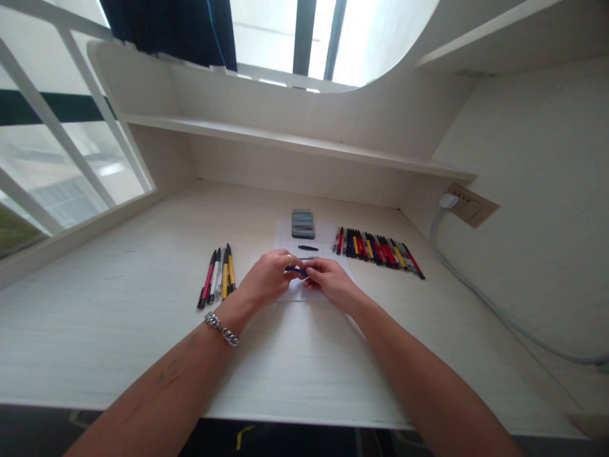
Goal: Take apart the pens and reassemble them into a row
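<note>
Room first: I see a pale white wood-grain desk, with a broad bare strip between the hands and its near edge. The left part is bare out to the window-side edge. A white cable runs along the right edge down from a beige wall socket.

Both hands are over a white paper sheet lying mid-desk, towards the back edge.
- left hand: fingertips pressed together, pinching the left end of a short dark blue pen barrel. Silver ring on one finger, silver chain bracelet on the wrist.
- right hand: fingers closed on the barrel's right end; the exact contact is hidden by the knuckles.

The barrel is held between the two hands, just above the sheet. I can't tell whether it touches the paper.

Near the hands:
- a slim black pen part lies on the sheet just behind them
- a small grey rectangular box sits at the sheet's far edge
- a long row of mixed-colour pens lies right of the sheet
- a small cluster of red, white, yellow and black pens lies left of it, clear of the left hand
</note>
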Demonstrator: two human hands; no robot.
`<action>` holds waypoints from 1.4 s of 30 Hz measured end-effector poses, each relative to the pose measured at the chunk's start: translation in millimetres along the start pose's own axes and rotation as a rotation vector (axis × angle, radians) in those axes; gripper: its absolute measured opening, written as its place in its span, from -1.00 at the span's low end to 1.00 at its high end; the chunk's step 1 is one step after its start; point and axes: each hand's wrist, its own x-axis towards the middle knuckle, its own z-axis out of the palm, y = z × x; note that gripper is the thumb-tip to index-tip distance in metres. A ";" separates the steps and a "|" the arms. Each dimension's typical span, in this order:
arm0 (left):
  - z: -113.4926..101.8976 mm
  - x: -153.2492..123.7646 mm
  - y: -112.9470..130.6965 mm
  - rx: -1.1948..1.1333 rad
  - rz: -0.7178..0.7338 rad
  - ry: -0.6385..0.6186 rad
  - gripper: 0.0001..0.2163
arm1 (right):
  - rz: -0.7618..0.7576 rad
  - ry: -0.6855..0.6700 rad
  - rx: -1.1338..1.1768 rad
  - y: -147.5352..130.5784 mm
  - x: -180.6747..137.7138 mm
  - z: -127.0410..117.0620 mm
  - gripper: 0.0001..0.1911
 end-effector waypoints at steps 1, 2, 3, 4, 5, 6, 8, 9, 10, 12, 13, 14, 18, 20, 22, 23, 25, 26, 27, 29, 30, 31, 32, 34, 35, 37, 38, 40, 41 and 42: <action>-0.8 0.4 1.1 -0.013 0.008 0.012 -0.82 | 0.011 -0.008 0.028 -0.4 -0.6 -0.8 -0.91; -1.4 0.7 2.2 -0.027 0.016 0.026 -0.82 | 0.017 -0.014 0.057 -0.7 -1.1 -1.7 -0.91; -1.9 1.0 3.1 -0.041 0.021 0.043 -0.82 | 0.019 -0.017 0.087 -0.9 -1.6 -2.5 -0.90; -2.2 1.2 4.0 -0.057 0.023 0.062 -0.81 | 0.021 -0.021 0.114 -1.0 -2.1 -3.1 -0.90; -2.3 1.2 4.7 -0.074 0.023 0.081 -0.79 | 0.023 -0.028 0.138 -1.1 -2.5 -3.6 -0.90; -2.2 1.1 5.2 -0.092 0.021 0.101 -0.77 | 0.026 -0.039 0.159 -1.4 -3.0 -3.8 -0.89; -1.6 0.8 5.8 -0.134 0.008 0.134 -0.74 | 0.031 -0.068 0.189 -2.5 -4.0 -3.6 -0.90; -1.3 0.6 5.9 -0.155 -0.002 0.147 -0.72 | 0.033 -0.083 0.199 -3.3 -4.5 -3.3 -0.90; -1.0 0.5 6.0 -0.175 -0.014 0.157 -0.72 | 0.034 -0.094 0.207 -4.2 -5.0 -3.0 -0.90; -0.7 0.5 6.1 -0.210 -0.044 0.166 -0.70 | 0.038 -0.101 0.219 -5.6 -5.8 -2.3 -0.90; -0.6 0.6 6.0 -0.222 -0.059 0.164 -0.70 | 0.041 -0.098 0.223 -6.1 -6.1 -2.1 -0.89; -0.5 0.8 5.7 -0.230 -0.072 0.158 -0.70 | 0.045 -0.093 0.226 -6.4 -6.2 -2.1 -0.89; 0.1 1.6 1.9 -0.227 -0.104 0.126 -0.70 | 0.051 -0.071 0.211 -6.8 -5.8 -4.0 -0.87; 0.7 1.7 -1.3 -0.211 -0.113 0.100 -0.70 | 0.048 -0.046 0.196 -7.6 -5.4 -6.6 -0.85; 1.1 1.6 -4.3 -0.192 -0.124 0.066 -0.71 | 0.042 -0.008 0.176 -9.2 -4.7 -10.2 -0.83; 1.2 1.5 -5.5 -0.180 -0.130 0.051 -0.72 | 0.035 0.012 0.163 -10.1 -4.2 -12.3 -0.83; 1.1 1.6 -7.0 -0.153 -0.139 0.030 -0.74 | 0.013 0.050 0.122 -12.0 -3.2 -16.6 -0.81; 0.9 1.6 -7.3 -0.138 -0.141 0.023 -0.76 | 0.003 0.068 0.094 -12.8 -2.8 -18.7 -0.81; 0.6 1.8 -7.4 -0.126 -0.141 0.019 -0.77 | -0.006 0.085 0.063 -13.6 -2.4 -20.7 -0.81; 0.0 2.0 -7.3 -0.111 -0.139 0.010 -0.78 | -0.018 0.116 -0.004 -15.0 -2.0 -24.2 -0.80; -0.4 2.0 -7.1 -0.107 -0.139 0.007 -0.78 | -0.024 0.128 -0.038 -15.6 -2.1 -25.5 -0.80; -0.9 2.0 -7.0 -0.103 -0.141 0.005 -0.78 | -0.032 0.139 -0.069 -16.3 -2.3 -26.7 -0.80; -1.3 2.0 -6.8 -0.099 -0.146 0.003 -0.78 | -0.041 0.146 -0.100 -17.0 -2.6 -27.6 -0.81; -2.1 2.0 -6.8 -0.091 -0.161 -0.002 -0.78 | -0.059 0.158 -0.159 -18.3 -3.3 -29.1 -0.82; -2.3 2.1 -7.0 -0.090 -0.168 -0.003 -0.78 | -0.063 0.163 -0.182 -18.8 -3.5 -29.9 -0.83; -2.6 2.4 -7.5 -0.091 -0.176 -0.013 -0.78 | -0.066 0.172 -0.214 -19.2 -3.2 -31.4 -0.84; -2.6 2.6 -7.9 -0.092 -0.178 -0.017 -0.78 | -0.066 0.176 -0.222 -19.2 -2.8 -32.2 -0.84; -2.3 3.1 -9.0 -0.098 -0.182 -0.026 -0.77 | -0.069 0.180 -0.222 -18.8 -1.9 -33.8 -0.85; -2.1 3.3 -9.5 -0.103 -0.187 -0.030 -0.76 | -0.073 0.178 -0.223 -18.6 -1.6 -34.4 -0.84; -1.9 3.4 -10.0 -0.111 -0.195 -0.034 -0.76 | -0.081 0.177 -0.233 -18.4 -1.6 -34.7 -0.84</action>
